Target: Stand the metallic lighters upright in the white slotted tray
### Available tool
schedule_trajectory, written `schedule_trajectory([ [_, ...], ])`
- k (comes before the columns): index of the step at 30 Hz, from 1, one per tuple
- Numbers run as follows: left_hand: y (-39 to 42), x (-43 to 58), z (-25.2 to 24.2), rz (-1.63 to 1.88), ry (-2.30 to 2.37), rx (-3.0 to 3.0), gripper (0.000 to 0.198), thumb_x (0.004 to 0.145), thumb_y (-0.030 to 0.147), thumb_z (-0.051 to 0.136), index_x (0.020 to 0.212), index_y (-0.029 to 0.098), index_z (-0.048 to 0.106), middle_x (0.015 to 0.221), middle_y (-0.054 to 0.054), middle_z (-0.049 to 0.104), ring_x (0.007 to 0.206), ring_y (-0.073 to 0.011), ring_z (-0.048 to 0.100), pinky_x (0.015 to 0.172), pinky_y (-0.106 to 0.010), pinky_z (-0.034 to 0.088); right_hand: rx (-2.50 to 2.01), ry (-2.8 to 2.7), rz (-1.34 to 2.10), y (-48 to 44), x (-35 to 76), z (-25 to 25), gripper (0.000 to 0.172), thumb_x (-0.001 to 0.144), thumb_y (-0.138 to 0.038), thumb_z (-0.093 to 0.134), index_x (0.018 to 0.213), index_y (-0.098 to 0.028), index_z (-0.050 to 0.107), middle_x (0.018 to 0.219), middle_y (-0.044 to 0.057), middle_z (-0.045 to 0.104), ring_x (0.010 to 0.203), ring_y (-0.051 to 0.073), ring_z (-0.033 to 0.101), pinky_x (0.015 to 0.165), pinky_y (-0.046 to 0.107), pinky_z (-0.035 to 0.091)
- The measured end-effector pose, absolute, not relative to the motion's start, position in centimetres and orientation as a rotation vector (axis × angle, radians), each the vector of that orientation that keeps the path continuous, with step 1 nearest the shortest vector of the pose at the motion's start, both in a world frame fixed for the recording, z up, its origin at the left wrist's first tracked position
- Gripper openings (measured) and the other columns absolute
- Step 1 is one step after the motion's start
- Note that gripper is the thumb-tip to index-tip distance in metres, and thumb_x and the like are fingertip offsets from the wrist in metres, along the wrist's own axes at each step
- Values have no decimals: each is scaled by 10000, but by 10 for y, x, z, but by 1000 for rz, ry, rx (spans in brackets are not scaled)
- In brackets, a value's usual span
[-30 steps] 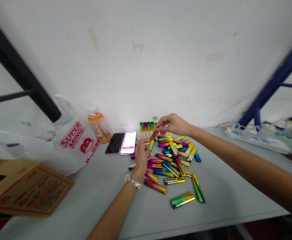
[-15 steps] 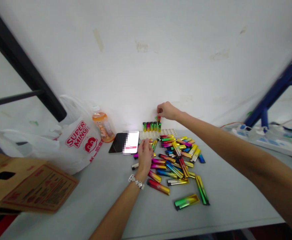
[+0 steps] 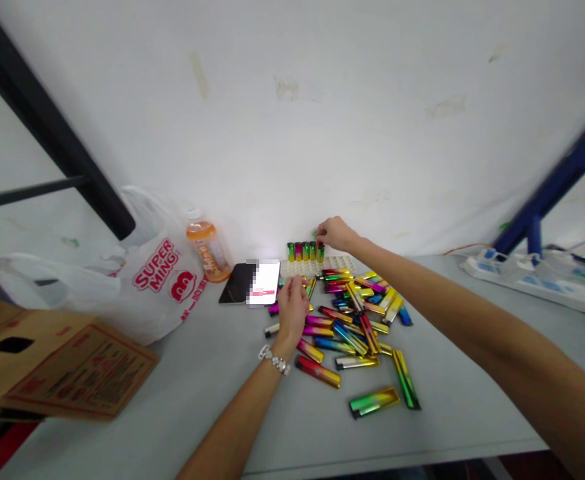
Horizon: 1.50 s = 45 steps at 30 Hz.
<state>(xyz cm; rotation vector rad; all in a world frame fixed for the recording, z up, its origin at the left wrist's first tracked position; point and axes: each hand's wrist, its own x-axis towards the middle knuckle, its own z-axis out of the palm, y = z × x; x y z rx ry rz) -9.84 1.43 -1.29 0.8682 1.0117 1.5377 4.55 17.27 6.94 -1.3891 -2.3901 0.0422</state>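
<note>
While the right hand fingers pinch the end upright lighter (blurred), the left hand fingers curl, grip hidden.

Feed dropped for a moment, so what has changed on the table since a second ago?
The right hand carried a lighter from over the pile of lighters back to the tray and stood it at the right end of the upright row; its fingertips are at its top, grip unclear. The left hand stayed on the pile; phone and bottle unmoved.
</note>
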Motion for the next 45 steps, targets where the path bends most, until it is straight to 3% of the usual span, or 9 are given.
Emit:
schedule_trajectory([
  [12,14,-102,-15,1509,1034,906,338,842,493,544,731,175,515,452,106,306,358,-30,220,368,-162,194,-1521,-2461,-91,161,32,71,223,774,-85,558,842,-89,771,803,141,727,732,191,632,681,255,425],
  [21,16,-102,-18,1516,1056,913,351,843,490,537,694,173,510,452,101,304,364,-29,224,371,-159,185,-1526,-2477,-76,164,36,64,237,834,-140,527,841,-88,758,803,115,722,744,172,613,705,240,395],
  [25,15,-102,-17,1512,1040,918,329,845,469,538,703,173,517,454,102,305,366,-30,223,376,-160,195,-1539,-2496,-163,159,33,62,249,864,-144,509,901,-95,750,949,140,704,866,198,629,783,250,415],
  [29,13,-104,-14,1513,1035,901,315,841,457,545,707,174,516,452,106,294,360,-29,208,378,-164,177,-1591,-2485,-241,147,31,55,359,968,-273,402,1026,-121,722,1158,160,611,932,220,632,829,296,449],
  [33,13,-104,-12,1515,1033,906,335,844,485,533,715,176,519,456,109,284,361,-31,192,383,-172,170,-1596,-2460,-290,139,35,48,448,1008,-327,295,1029,-155,708,1147,144,601,1018,245,598,847,330,455],
  [41,17,-105,-22,1458,1160,1267,365,873,502,480,707,180,526,476,84,339,414,-65,303,431,-202,249,-1407,-2335,-206,120,55,36,351,935,-191,413,1221,-147,611,1138,130,616,1080,243,525,943,347,396],
  [45,14,-107,-22,1328,1264,1648,340,891,447,478,716,170,568,540,48,450,499,-91,414,500,-219,311,-1356,-2305,-126,90,70,26,274,865,-184,492,1084,-146,653,1054,113,588,1015,225,524,924,325,395],
])
